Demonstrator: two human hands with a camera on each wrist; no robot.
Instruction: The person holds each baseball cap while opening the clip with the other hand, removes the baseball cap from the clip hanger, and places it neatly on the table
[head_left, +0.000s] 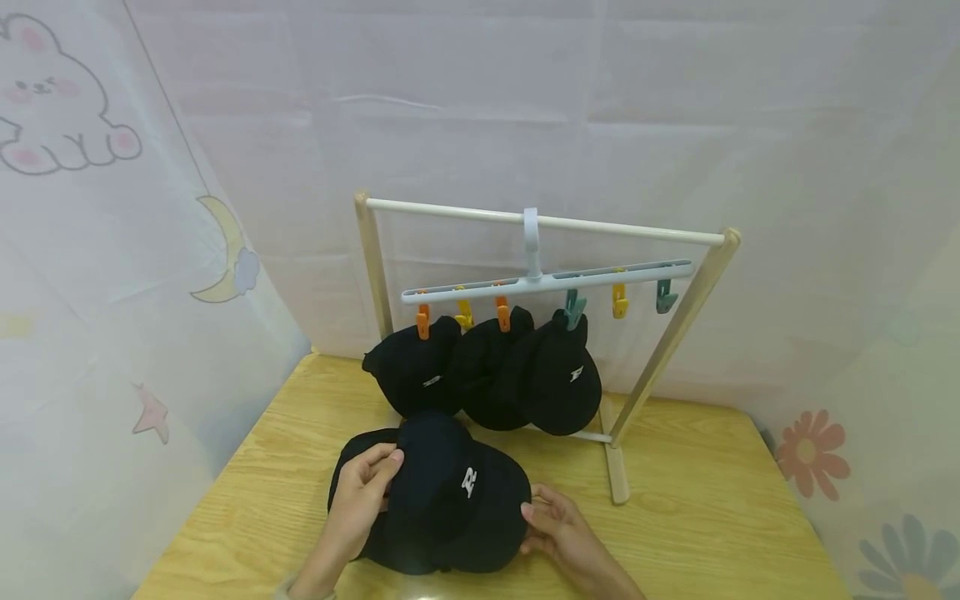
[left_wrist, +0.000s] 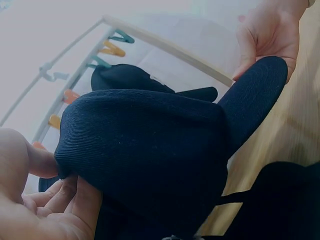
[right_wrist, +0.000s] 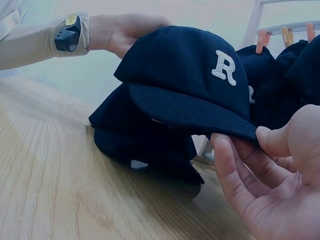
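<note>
A black cap with a white "R" [head_left: 450, 483] is lifted just above another black cap [head_left: 360, 454] lying on the wooden table [head_left: 712, 500]. My left hand [head_left: 386, 467] pinches the cap's back edge, thumb on top. My right hand [head_left: 531, 527] pinches the brim tip between thumb and fingers. In the left wrist view the left hand [left_wrist: 50, 185] grips the dark ribbed fabric of the cap [left_wrist: 150, 150], with the right hand [left_wrist: 267, 35] beyond it. The right wrist view shows the right hand [right_wrist: 250, 150] holding the brim of the cap [right_wrist: 185, 75] and dark caps [right_wrist: 145, 140] underneath.
A wooden drying rack [head_left: 540, 221] stands at the back of the table and carries a white clip hanger [head_left: 547, 282]. Three black caps [head_left: 487, 375] hang from its left clips. A yellow clip [head_left: 618, 302] and a teal clip [head_left: 664, 296] hang free. Patterned curtains surround the table.
</note>
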